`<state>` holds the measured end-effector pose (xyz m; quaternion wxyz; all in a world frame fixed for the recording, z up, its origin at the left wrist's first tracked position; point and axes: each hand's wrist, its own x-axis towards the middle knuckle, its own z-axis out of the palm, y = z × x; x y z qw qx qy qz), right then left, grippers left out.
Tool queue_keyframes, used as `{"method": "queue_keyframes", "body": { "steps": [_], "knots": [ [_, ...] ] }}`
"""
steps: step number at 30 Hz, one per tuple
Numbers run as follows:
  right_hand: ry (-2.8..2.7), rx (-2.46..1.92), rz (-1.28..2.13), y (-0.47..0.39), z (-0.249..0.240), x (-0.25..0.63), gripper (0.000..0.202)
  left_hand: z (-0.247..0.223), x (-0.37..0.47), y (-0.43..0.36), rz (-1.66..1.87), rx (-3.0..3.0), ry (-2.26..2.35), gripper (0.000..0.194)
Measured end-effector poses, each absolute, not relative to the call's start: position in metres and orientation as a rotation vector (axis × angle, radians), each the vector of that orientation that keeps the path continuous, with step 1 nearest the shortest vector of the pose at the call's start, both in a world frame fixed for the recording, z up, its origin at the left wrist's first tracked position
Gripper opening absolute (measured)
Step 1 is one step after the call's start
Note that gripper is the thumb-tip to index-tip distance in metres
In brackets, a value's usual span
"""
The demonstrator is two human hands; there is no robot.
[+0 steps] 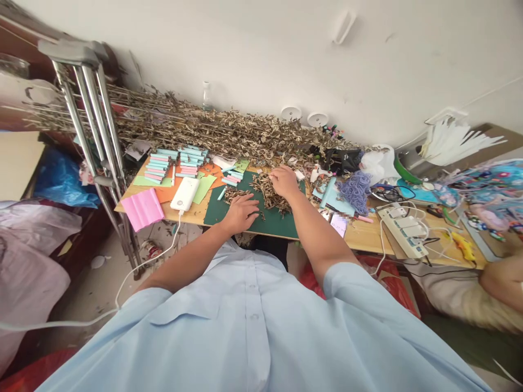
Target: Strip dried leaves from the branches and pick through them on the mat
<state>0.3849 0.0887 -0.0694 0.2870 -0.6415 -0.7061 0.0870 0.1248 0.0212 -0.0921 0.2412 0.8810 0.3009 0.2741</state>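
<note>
Many blue-and-pink rolls (pixel 157 165) look done, dried leaves (pixel 265 190) left loose; left hand (pixel 242 212) half-open, right hand (pixel 285 181) curled at the heap, either's hold unclear.

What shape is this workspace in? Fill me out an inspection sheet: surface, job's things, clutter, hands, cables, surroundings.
Surface: green mat on a wooden table, crowded at both sides and the back.
Job's things: dried leaves at the right hand, smaller heap by the left hand, dried stalks massed behind.
Clutter: blue and pink rolls, pink paper, white device at left; purple yarn at right.
Hands: left palm down, fingers loosely spread; right on leaves, grip unclear.
Cables: white cord hangs from the device; power strip with plugs at right.
Surroundings: crutches left, wall behind, another person's arm far right.
</note>
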Motion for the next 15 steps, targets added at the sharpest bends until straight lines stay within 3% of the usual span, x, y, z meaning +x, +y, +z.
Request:
{"method": "queue_keyframes", "body": {
  "steps": [5, 15],
  "knots": [
    [-1.903, -1.868, 0.259, 0.114, -0.076, 0.385, 0.023, -0.085, 0.118, 0.023, 0.783, 2.303, 0.881, 0.019],
    [-1.500, -1.621, 0.188, 0.060, -0.051, 0.401, 0.027, -0.084, 0.128, 0.050, 0.964, 2.066, 0.959, 0.018]
  ]
}}
